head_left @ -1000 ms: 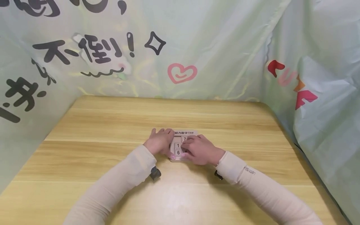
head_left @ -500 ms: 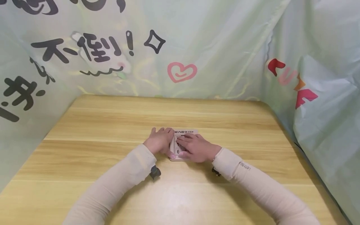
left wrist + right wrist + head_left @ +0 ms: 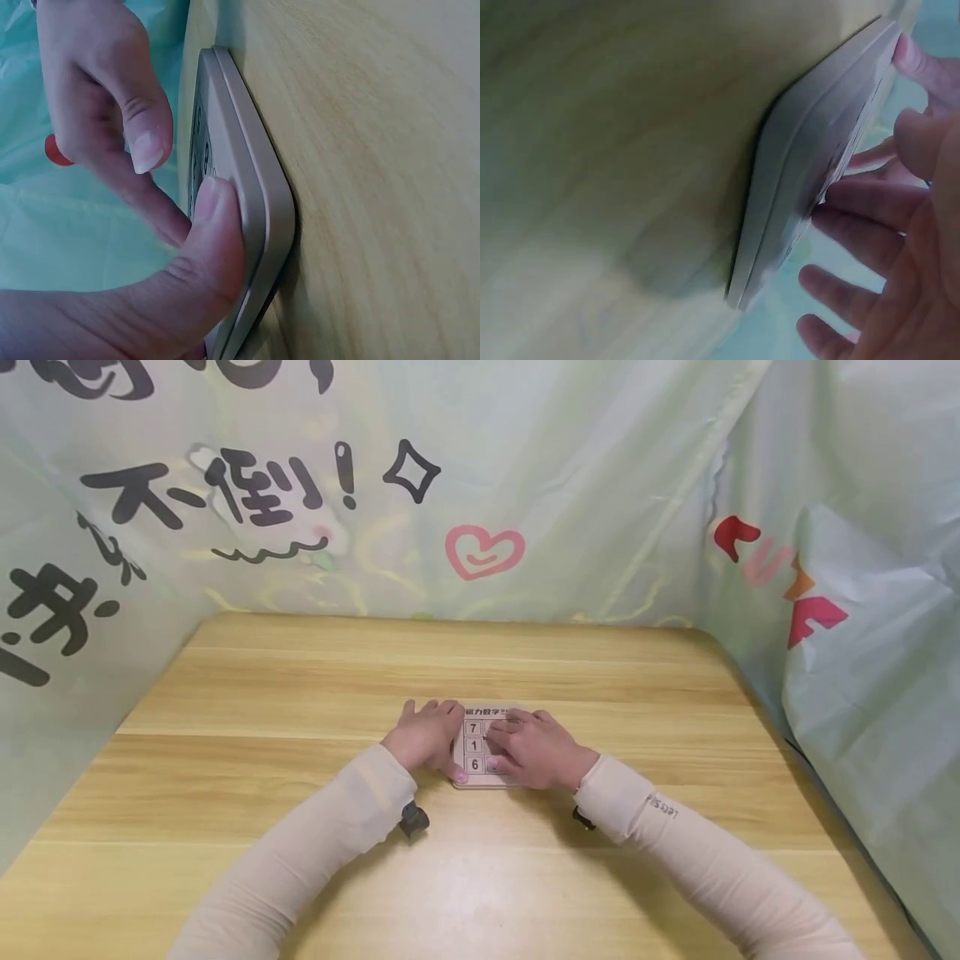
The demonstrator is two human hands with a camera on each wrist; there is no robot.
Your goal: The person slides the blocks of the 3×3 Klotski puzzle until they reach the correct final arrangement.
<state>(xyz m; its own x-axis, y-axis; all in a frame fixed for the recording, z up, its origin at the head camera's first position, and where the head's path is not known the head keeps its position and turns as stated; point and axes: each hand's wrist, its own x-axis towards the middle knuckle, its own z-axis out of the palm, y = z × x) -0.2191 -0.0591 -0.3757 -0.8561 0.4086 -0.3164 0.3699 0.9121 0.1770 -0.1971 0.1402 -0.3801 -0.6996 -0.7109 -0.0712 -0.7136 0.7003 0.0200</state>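
A pale number sliding puzzle (image 3: 480,782) lies flat on the wooden table, with Chinese lettering along its far edge. Tiles 7, 1 and 6 show down its left column; the right hand covers most of the others. My left hand (image 3: 429,737) holds the puzzle by its left side, the thumb (image 3: 214,240) pressed on the near corner. Over the right part is my right hand (image 3: 543,750), its fingers (image 3: 862,236) loosely extended with tips right at the tile face. In the left wrist view, the right thumb (image 3: 150,142) hovers above the puzzle's edge (image 3: 259,169).
The wooden table (image 3: 300,677) extends around the puzzle on all sides. A pale green cloth (image 3: 600,485) with black lettering and a pink heart hangs behind and at both sides. Both forearms wear cream sleeves (image 3: 322,843), with dark wrist devices (image 3: 414,821) beneath.
The 7 tile has gone from the top middle to the top left corner. My right hand slid left over the tiles, then drew back right. The left hand stayed in place.
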